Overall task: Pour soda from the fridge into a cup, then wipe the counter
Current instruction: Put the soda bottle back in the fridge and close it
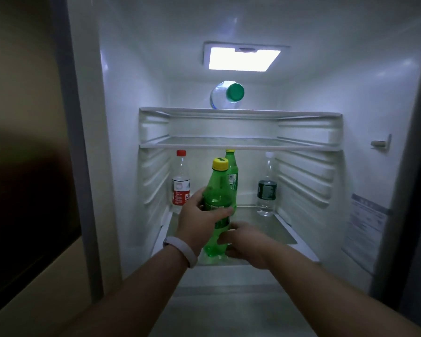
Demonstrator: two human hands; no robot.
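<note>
Fingers of the left hand (199,215) wrap the green soda bottle (218,203) at frame centre; right hand (247,244) cups its base, over the fridge shelf (275,227).

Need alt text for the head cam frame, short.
Inside an open fridge, the left hand grips a green soda bottle with a yellow cap while the right hand steadies its base. A second green bottle and two clear bottles stand behind; another bottle lies on the top shelf.
</note>
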